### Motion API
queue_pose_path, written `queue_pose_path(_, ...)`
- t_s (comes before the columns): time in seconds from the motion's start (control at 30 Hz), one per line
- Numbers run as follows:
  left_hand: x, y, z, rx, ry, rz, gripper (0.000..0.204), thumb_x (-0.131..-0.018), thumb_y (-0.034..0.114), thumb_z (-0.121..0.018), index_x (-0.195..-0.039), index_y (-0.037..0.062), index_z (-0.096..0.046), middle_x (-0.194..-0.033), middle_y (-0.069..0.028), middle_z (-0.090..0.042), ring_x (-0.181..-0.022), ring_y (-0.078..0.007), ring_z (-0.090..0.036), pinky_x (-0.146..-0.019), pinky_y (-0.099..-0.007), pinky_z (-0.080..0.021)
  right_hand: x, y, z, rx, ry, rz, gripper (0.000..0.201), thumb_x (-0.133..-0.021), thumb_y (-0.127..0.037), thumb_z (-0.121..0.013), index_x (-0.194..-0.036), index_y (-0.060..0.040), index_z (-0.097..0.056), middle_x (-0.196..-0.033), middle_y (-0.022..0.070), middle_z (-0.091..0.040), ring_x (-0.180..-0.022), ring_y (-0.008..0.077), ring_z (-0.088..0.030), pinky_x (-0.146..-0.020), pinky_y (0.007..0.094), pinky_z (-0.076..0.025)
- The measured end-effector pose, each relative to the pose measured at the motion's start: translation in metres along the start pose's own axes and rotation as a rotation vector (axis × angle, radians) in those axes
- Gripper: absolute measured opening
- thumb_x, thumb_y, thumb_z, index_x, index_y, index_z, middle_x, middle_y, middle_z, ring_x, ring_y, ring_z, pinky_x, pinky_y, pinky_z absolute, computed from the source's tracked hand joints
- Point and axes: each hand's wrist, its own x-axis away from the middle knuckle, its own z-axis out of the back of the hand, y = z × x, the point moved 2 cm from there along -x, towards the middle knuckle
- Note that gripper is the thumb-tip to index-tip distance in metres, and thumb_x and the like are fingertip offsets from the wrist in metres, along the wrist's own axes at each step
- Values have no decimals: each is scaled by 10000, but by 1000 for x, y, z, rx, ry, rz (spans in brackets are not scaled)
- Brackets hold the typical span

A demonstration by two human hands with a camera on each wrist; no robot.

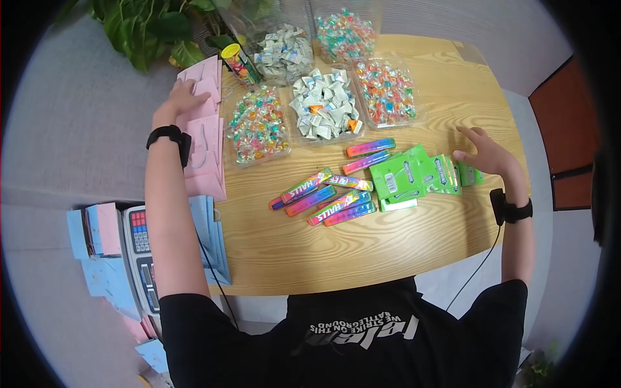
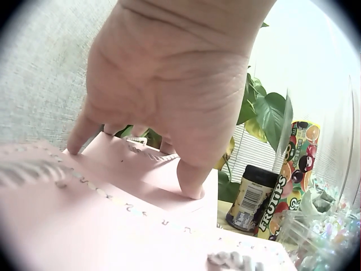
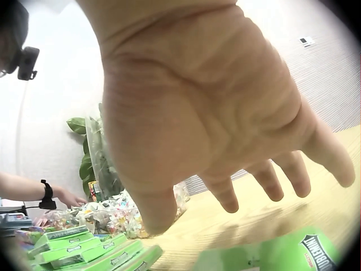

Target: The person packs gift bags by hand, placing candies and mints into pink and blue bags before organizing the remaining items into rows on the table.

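Observation:
My left hand [image 1: 184, 100] lies over the pink paper bags [image 1: 206, 155] at the table's left edge. In the left wrist view its spread thumb and fingers [image 2: 192, 183] touch a pink bag with twisted cord handles. My right hand [image 1: 488, 154] hangs with fingers apart over the right side of the table, holding nothing. Below it are green Doublemint packs [image 1: 401, 176], fanned out in an overlapping row; one green pack [image 3: 299, 251] lies just under the fingers in the right wrist view. To their left lie several bright Halls sticks [image 1: 307, 186].
Clear bins of wrapped candies [image 1: 259, 132] and white packets [image 1: 326, 107] stand along the back. A Frutips tube [image 1: 238, 61] is beside the left hand. Blue paper bags [image 1: 210, 239] and a scale [image 1: 139, 246] are at the left. A leafy plant [image 1: 155, 29] overhangs the back left.

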Motion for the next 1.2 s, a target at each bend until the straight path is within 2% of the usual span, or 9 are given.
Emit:
queue_pose_path(0.33, 47, 29, 30, -214, 176, -59, 778, -767, 489, -702, -1394, 93, -466, -1549, -259, -190, -1429, -408, -212, -1169, -410, -214, -2, -3, -12, -34, -10, 58, 717, -888, -424, -641, -1456, -82, -368, -1503, 185, -323, -1346, 344, -397, -1082, 405, -378)
queue_pose_path(0.43, 88, 61, 40, -233, 185, -231, 708, -797, 444, -694, -1372, 88, -485, -1535, -229, -255, -1412, -397, -261, -1150, -413, -265, -3, 4, -20, -33, 48, 86, 681, -900, -411, -630, -1443, -78, -391, -1499, 183, -332, -1338, 343, -406, -1076, 401, -382)
queue_pose_path(0.5, 134, 87, 48, -211, 98, -416, 633, -825, 396, -681, -1341, 74, -507, -1476, -210, -372, -1358, -377, -361, -1099, -417, -347, -1, 4, -25, -50, 87, 103, 665, -906, -407, -623, -1438, -77, -400, -1496, 184, -337, -1333, 342, -411, -1073, 399, -384)
queue_pose_path(0.57, 187, 124, 62, -147, -51, -379, 572, -843, 340, -667, -1327, 75, -518, -1453, -209, -401, -1340, -366, -385, -1086, -397, -358, 2, 2, -28, -78, 125, 119, 643, -914, -405, -614, -1431, -80, -411, -1487, 187, -350, -1316, 343, -429, -1065, 394, -390)
queue_pose_path(0.6, 208, 140, 59, -86, -195, -343, 513, -861, 285, -654, -1313, 77, -529, -1430, -207, -429, -1323, -355, -408, -1074, -378, -368, 3, 1, -30, -73, 118, 120, 643, -914, -405, -614, -1431, -80, -411, -1487, 187, -350, -1316, 343, -429, -1065, 394, -390)
queue_pose_path(0.73, 263, 172, 19, -36, -240, -455, 547, -857, 312, -665, -1323, 67, -515, -1409, -215, -443, -1303, -343, -431, -1045, -369, -401, 4, 0, -37, -94, 121, 185, 630, -926, -428, -595, -1426, -85, -422, -1465, 187, -373, -1297, 336, -450, -1058, 390, -396)
queue_pose_path(0.8, 281, 188, -12, -6, -33, -753, 661, -839, 331, -684, -1392, 64, -438, -1437, -219, -411, -1311, -357, -420, -1037, -405, -413, 10, -3, -40, -124, 126, 203, 624, -932, -436, -585, -1423, -85, -427, -1458, 189, -380, -1294, 334, -454, -1057, 390, -397)
queue_pose_path(1.0, 299, 224, -59, 108, -51, -544, 820, -823, 348, -693, -1472, 55, -287, -1486, -227, -342, -1318, -384, -402, -1062, -437, -385, 15, -5, -60, -193, 240, 307, 619, -927, -484, -563, -1384, -75, -477, -1413, 208, -429, -1274, 372, -462, -1044, 416, -406)
queue_pose_path(1.2, 292, 238, -81, 202, -11, -571, 805, -786, 229, -739, -1455, 59, -326, -1448, -213, -390, -1293, -382, -419, -1035, -430, -402, 20, -16, -67, -116, 280, 289, 609, -923, -484, -564, -1382, -93, -480, -1388, 222, -451, -1292, 381, -435, -1053, 429, -392)
